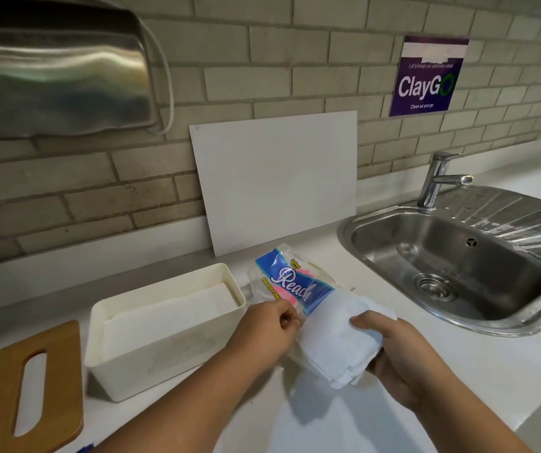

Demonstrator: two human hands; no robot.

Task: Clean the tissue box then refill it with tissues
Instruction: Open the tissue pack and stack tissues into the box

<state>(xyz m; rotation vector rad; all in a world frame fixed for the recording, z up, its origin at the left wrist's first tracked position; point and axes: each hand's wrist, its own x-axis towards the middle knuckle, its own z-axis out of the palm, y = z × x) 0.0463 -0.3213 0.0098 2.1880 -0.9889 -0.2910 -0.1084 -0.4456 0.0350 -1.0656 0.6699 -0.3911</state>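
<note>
A white tissue box stands open on the counter at centre left, with a layer of white tissues inside. Its wooden lid with a slot lies flat to the left. To the right of the box, my left hand pinches the edge of a clear plastic tissue pack printed blue and pink. My right hand grips a stack of white tissues that sticks out of the pack's open end.
A steel sink with a tap is set in the counter at right. A white board leans on the brick wall behind the pack. A metal dispenser hangs on the wall at upper left.
</note>
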